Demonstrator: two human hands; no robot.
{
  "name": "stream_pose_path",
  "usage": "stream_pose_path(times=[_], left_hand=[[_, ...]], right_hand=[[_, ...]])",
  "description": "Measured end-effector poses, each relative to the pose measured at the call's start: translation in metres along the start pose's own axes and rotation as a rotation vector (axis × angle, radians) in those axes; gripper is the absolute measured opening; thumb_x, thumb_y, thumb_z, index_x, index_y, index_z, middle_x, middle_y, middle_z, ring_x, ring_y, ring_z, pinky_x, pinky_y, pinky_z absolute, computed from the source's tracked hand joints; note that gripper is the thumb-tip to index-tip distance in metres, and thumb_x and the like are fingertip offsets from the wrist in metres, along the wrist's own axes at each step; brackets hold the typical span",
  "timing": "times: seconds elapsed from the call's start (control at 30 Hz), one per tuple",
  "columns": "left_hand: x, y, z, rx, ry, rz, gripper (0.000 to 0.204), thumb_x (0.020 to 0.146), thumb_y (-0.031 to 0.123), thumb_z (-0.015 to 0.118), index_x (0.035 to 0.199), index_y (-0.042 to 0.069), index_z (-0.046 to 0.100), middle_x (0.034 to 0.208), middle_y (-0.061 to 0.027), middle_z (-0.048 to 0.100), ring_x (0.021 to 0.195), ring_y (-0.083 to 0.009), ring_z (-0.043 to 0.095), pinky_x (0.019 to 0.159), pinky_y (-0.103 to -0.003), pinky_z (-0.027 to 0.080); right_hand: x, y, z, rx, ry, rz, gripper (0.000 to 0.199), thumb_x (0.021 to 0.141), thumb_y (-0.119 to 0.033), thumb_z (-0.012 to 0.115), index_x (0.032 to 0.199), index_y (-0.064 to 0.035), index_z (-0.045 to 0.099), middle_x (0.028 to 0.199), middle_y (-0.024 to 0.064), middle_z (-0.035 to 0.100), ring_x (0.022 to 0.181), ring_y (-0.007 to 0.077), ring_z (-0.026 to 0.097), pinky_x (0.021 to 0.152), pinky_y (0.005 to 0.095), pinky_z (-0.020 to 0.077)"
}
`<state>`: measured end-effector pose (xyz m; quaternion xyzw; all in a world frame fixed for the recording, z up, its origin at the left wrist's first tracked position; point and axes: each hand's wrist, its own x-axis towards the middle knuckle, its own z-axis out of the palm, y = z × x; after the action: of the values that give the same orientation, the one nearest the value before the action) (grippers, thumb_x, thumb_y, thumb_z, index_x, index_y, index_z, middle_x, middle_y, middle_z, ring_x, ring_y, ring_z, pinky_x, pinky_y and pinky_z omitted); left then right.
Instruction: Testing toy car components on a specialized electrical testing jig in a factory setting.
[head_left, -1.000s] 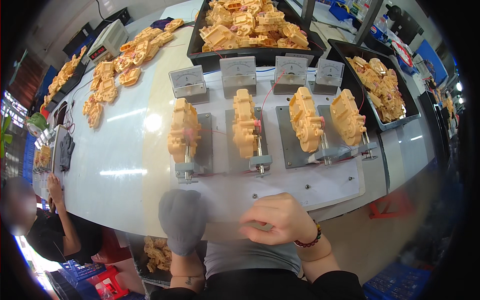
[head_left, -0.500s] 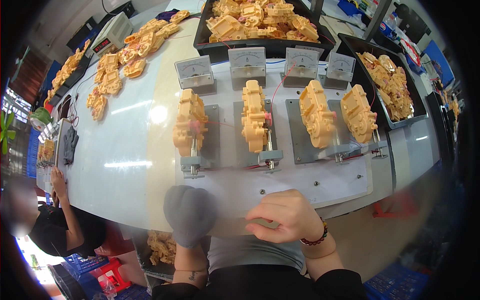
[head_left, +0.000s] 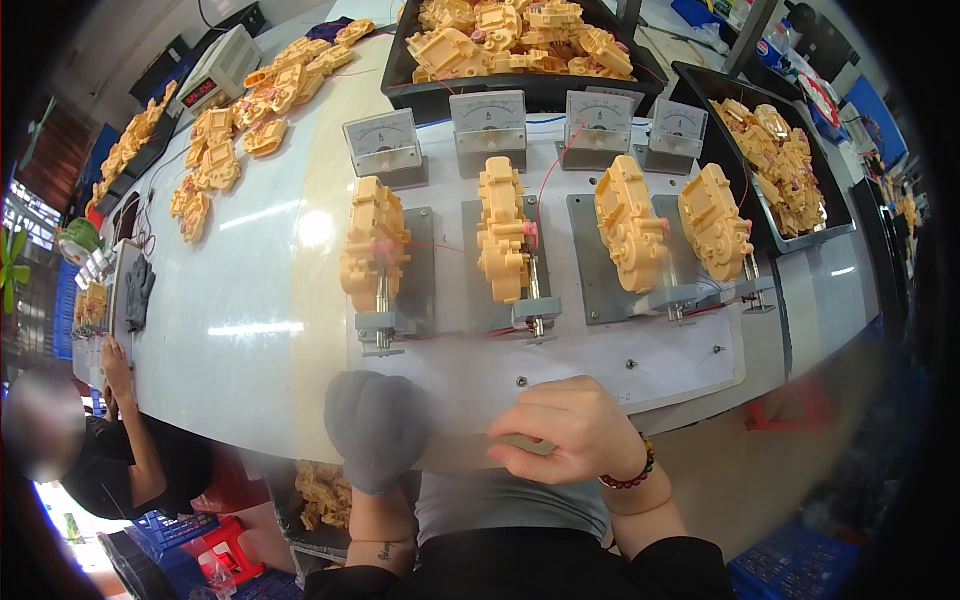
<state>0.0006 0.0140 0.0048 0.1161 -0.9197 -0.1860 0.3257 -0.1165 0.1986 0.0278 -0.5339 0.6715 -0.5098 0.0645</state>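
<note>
Hovering beside the white sheet [head_left: 590,352], my right hand [head_left: 568,430] gaped empty, my left hand's [head_left: 375,430] hold unclear, while a yellow housing [head_left: 500,235] above the sheet looked light, stiff, best side-gripped.

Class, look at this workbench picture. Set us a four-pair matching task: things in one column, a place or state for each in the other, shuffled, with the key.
Column 1
1. left hand
2. right hand
3. dial meters
4. far black tray

Column 2
A. heaped with loose yellow parts
B. wearing a grey glove
C. in a row behind the mounted yellow parts
D. bare, beaded bracelet at the wrist

Pairs: 1-B, 2-D, 3-C, 4-A
</note>
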Motion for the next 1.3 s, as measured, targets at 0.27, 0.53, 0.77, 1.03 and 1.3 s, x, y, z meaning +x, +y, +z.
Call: stream_pose_path(times=[0.27,0.53,0.77,1.03,1.3], left_hand=[[0.0,0.0,0.0,0.005,0.002,-0.006,0.01,0.067,-0.001,0.065,0.073,0.003,0.059,0.068,-0.0099,0.052,0.063,-0.0272,0.051,0.056,-0.036,0.04],[0.004,0.003,-0.007,-0.038,-0.047,-0.057,0.011,0.069,-0.002,0.067,0.077,0.002,0.061,0.077,-0.0111,0.056,0.072,-0.0281,0.055,0.065,-0.037,0.044],[0.021,0.001,-0.023,0.0,-0.303,-0.072,0.013,0.071,0.001,0.071,0.08,0.0,0.061,0.082,-0.0127,0.057,0.079,-0.0303,0.055,0.071,-0.038,0.046],[0.028,-0.002,-0.025,-0.057,-0.362,-0.109,0.013,0.071,0.002,0.07,0.078,-0.001,0.06,0.078,-0.0139,0.056,0.077,-0.0314,0.054,0.07,-0.038,0.045],[0.026,-0.003,-0.024,-0.058,-0.338,-0.078,0.013,0.07,0.0,0.07,0.078,-0.001,0.06,0.078,-0.0144,0.056,0.076,-0.0316,0.055,0.069,-0.038,0.045]], right_hand=[[0.0,0.001,0.001,-0.001,0.004,-0.003,0.013,0.07,-0.012,0.077,0.077,-0.0109,0.066,0.055,-0.0007,0.05,0.046,0.0157,0.049,0.043,0.0277,0.0364],[0.0,0.0,0.0,0.002,0.003,0.007,0.013,0.07,-0.012,0.077,0.077,-0.0115,0.066,0.056,-0.0009,0.05,0.046,0.0158,0.049,0.042,0.0279,0.0359],[0.0,0.0,0.0,0.001,-0.002,0.005,0.013,0.07,-0.012,0.077,0.077,-0.0116,0.066,0.055,-0.0009,0.049,0.046,0.0161,0.048,0.042,0.0283,0.0362],[0.0,0.002,-0.001,-0.004,-0.004,0.006,0.014,0.07,-0.013,0.077,0.078,-0.0111,0.066,0.057,0.0003,0.052,0.047,0.0175,0.051,0.043,0.029,0.0381],[0.0,0.003,0.0,-0.016,-0.002,-0.012,0.013,0.071,-0.014,0.077,0.078,-0.0108,0.066,0.057,0.0011,0.052,0.048,0.0186,0.051,0.044,0.0297,0.0391]])
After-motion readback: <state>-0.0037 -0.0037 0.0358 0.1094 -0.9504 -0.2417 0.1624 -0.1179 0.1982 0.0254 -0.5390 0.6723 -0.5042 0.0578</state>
